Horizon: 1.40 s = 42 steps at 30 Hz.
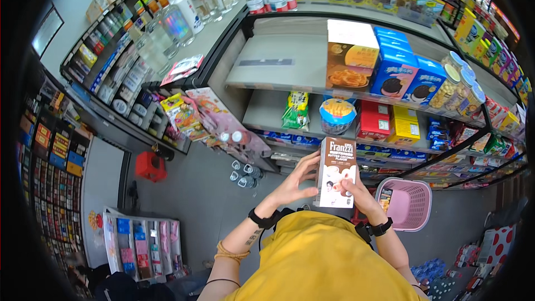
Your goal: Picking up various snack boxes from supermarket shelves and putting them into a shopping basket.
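A brown and white Franzzi biscuit box (pixel 336 171) is held upright in front of my body. My right hand (pixel 360 194) grips its right side, with the thumb pressed on the printed front and the other fingers hidden behind. At the box's left edge is my left hand (pixel 294 182), its thumb and fingers spread apart; whether the fingertips touch the carton is unclear. Beyond the box stand shelves with a blue-lidded snack tub (pixel 337 116), a green and yellow snack bag (pixel 296 110), red boxes (pixel 373 120) and yellow boxes (pixel 403 125).
On the floor at right sits a pink plastic basket (pixel 411 205) with a dark Franzzi box (pixel 385 200) inside. Blue Oreo boxes (pixel 393 75) and lidded jars (pixel 457 81) line the upper shelf. Glass bottles (pixel 175 19) crowd the left counter. A red stool (pixel 150 166) stands farther left.
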Each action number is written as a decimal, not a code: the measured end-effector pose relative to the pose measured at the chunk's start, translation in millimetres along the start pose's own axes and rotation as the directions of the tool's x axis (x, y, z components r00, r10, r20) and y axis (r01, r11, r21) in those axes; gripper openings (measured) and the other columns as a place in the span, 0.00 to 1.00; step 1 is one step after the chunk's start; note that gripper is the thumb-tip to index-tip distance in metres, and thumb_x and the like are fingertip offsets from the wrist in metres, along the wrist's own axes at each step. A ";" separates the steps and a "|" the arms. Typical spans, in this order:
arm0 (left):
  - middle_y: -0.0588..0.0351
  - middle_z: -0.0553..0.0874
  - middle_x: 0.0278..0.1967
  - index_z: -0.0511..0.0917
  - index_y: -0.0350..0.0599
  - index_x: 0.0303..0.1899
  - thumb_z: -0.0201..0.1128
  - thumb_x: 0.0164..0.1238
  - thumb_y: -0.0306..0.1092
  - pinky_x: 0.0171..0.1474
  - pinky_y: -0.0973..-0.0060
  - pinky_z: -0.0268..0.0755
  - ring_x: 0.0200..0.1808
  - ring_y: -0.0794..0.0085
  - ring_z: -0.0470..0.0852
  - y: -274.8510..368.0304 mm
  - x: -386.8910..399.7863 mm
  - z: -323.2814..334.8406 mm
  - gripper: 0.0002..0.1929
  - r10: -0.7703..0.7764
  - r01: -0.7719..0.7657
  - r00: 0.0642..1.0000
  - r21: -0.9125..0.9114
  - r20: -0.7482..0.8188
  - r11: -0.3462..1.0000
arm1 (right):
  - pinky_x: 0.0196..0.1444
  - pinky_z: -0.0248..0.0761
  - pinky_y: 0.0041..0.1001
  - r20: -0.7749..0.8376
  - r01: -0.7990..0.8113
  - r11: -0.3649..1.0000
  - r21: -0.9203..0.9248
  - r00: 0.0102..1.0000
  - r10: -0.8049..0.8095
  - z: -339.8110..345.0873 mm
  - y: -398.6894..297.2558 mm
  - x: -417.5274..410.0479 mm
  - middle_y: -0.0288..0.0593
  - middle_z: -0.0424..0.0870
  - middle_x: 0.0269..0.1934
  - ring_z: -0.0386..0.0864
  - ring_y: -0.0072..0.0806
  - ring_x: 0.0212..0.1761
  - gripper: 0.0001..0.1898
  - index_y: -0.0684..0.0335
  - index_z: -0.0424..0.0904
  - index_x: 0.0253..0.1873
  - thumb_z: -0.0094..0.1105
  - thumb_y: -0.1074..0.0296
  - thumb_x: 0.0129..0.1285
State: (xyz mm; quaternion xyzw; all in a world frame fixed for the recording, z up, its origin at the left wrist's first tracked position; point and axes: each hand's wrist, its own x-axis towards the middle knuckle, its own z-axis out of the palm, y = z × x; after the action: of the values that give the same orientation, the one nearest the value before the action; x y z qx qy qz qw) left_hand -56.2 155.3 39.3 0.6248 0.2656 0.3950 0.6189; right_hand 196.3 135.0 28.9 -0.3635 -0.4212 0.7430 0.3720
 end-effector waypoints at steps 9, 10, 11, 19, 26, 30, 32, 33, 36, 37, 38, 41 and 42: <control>0.43 0.63 0.69 0.52 0.42 0.72 0.63 0.73 0.39 0.68 0.65 0.64 0.66 0.65 0.71 -11.4 -4.1 2.1 0.35 -0.222 0.163 0.953 -0.268 -0.207 0.949 | 0.73 0.56 0.35 0.072 0.154 0.950 -0.273 0.988 -0.140 11.5 -12.3 -0.2 0.54 0.54 0.75 0.57 0.38 0.75 0.51 0.58 0.27 0.80 0.61 0.58 0.69; 0.43 0.64 0.69 0.51 0.41 0.73 0.65 0.72 0.40 0.68 0.65 0.64 0.66 0.65 0.72 -10.4 -4.7 1.1 0.37 -0.210 0.151 0.954 -0.264 -0.216 0.953 | 0.70 0.61 0.36 0.067 0.098 0.957 -0.273 0.994 -0.083 19.2 -23.9 -4.7 0.54 0.56 0.73 0.61 0.39 0.73 0.52 0.58 0.27 0.80 0.63 0.60 0.68; 0.44 0.65 0.68 0.50 0.41 0.73 0.66 0.70 0.41 0.68 0.65 0.65 0.65 0.65 0.72 -10.6 -5.4 -0.6 0.39 -0.198 0.138 0.954 -0.259 -0.225 0.956 | 0.68 0.65 0.36 0.063 0.042 0.961 -0.272 0.998 -0.025 25.1 -29.4 -6.3 0.55 0.59 0.72 0.65 0.39 0.71 0.53 0.57 0.26 0.80 0.65 0.63 0.66; 0.48 0.68 0.68 0.49 0.45 0.76 0.79 0.53 0.28 0.70 0.66 0.65 0.68 0.67 0.69 23.5 -1.0 -9.4 0.52 -0.145 0.108 0.977 -0.228 -0.156 0.968 | 0.69 0.65 0.37 0.113 0.190 0.905 -0.380 0.981 -0.158 31.2 -21.5 -3.1 0.56 0.62 0.70 0.69 0.43 0.69 0.61 0.60 0.28 0.80 0.75 0.61 0.56; 0.51 0.69 0.69 0.53 0.48 0.76 0.81 0.49 0.30 0.69 0.66 0.65 0.69 0.67 0.69 30.4 -2.2 -7.6 0.54 -0.068 0.067 0.988 -0.013 -0.138 0.998 | 0.75 0.55 0.38 0.181 0.306 0.796 -0.522 0.952 -0.247 29.6 -14.8 3.4 0.59 0.59 0.73 0.61 0.44 0.75 0.63 0.65 0.33 0.79 0.79 0.62 0.51; 0.51 0.70 0.67 0.58 0.50 0.73 0.80 0.51 0.31 0.67 0.66 0.67 0.67 0.65 0.72 24.3 -4.5 -2.0 0.48 -0.031 0.042 0.990 0.082 -0.139 0.996 | 0.76 0.55 0.40 0.158 0.262 0.816 -0.515 0.965 -0.210 25.4 -14.8 2.2 0.57 0.60 0.72 0.60 0.43 0.76 0.61 0.66 0.37 0.78 0.80 0.63 0.49; 0.50 0.70 0.64 0.61 0.49 0.71 0.78 0.54 0.32 0.68 0.65 0.65 0.65 0.63 0.72 22.3 -5.6 -0.3 0.44 0.041 -0.009 0.993 0.267 -0.112 0.964 | 0.76 0.55 0.41 0.153 0.257 0.829 -0.498 0.966 -0.207 25.3 -16.0 2.5 0.56 0.61 0.72 0.60 0.42 0.76 0.60 0.65 0.38 0.78 0.80 0.63 0.49; 0.50 0.70 0.64 0.61 0.49 0.71 0.78 0.54 0.32 0.68 0.65 0.65 0.65 0.63 0.72 22.3 -5.5 0.6 0.44 0.038 -0.008 0.993 0.263 -0.110 0.965 | 0.76 0.55 0.41 0.156 0.261 0.839 -0.478 0.965 -0.212 24.2 -15.3 2.8 0.56 0.61 0.72 0.60 0.42 0.76 0.60 0.65 0.39 0.77 0.80 0.63 0.49; 0.47 0.72 0.59 0.66 0.49 0.65 0.78 0.52 0.33 0.64 0.64 0.68 0.60 0.58 0.75 26.7 -3.6 0.7 0.38 0.155 -0.104 0.981 0.368 -0.114 0.924 | 0.76 0.54 0.41 0.158 0.259 0.852 -0.455 0.965 -0.209 24.2 -16.9 2.9 0.55 0.61 0.72 0.60 0.41 0.76 0.60 0.64 0.40 0.77 0.81 0.63 0.49; 0.47 0.72 0.59 0.66 0.49 0.65 0.78 0.52 0.33 0.64 0.64 0.68 0.60 0.58 0.75 29.4 -2.5 0.7 0.38 0.152 -0.106 0.983 0.359 -0.103 0.927 | 0.76 0.54 0.41 0.163 0.260 0.854 -0.451 0.965 -0.207 24.7 -17.9 3.1 0.56 0.60 0.72 0.60 0.41 0.76 0.60 0.64 0.40 0.77 0.81 0.62 0.49; 0.47 0.73 0.58 0.68 0.50 0.64 0.78 0.52 0.33 0.63 0.64 0.69 0.60 0.56 0.76 31.9 -2.0 0.5 0.37 0.170 -0.114 0.980 0.396 -0.107 0.911 | 0.76 0.53 0.41 0.151 0.262 0.858 -0.442 0.964 -0.217 24.9 -17.5 2.8 0.55 0.60 0.72 0.60 0.41 0.75 0.60 0.64 0.41 0.77 0.81 0.61 0.49; 0.46 0.75 0.57 0.72 0.49 0.62 0.79 0.49 0.34 0.62 0.64 0.69 0.59 0.54 0.77 26.0 1.2 -4.6 0.36 0.228 -0.150 0.970 0.529 -0.086 0.836 | 0.76 0.53 0.40 0.145 0.281 0.861 -0.423 0.959 -0.242 20.8 -11.5 4.4 0.55 0.60 0.72 0.60 0.41 0.75 0.59 0.65 0.42 0.77 0.80 0.59 0.49; 0.46 0.74 0.58 0.72 0.48 0.62 0.80 0.49 0.33 0.62 0.64 0.69 0.60 0.55 0.76 21.6 -0.8 -6.0 0.36 0.217 -0.138 0.970 0.483 -0.111 0.865 | 0.76 0.53 0.38 0.148 0.285 0.835 -0.471 0.958 -0.243 19.1 -11.2 5.6 0.55 0.60 0.72 0.60 0.41 0.75 0.57 0.66 0.44 0.77 0.80 0.58 0.50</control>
State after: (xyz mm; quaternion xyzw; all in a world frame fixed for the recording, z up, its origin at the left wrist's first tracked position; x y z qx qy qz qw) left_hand -65.0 156.0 60.0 0.7441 0.3442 0.4234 0.3854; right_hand 180.2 137.1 45.0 -0.3529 -0.6560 0.5683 0.3495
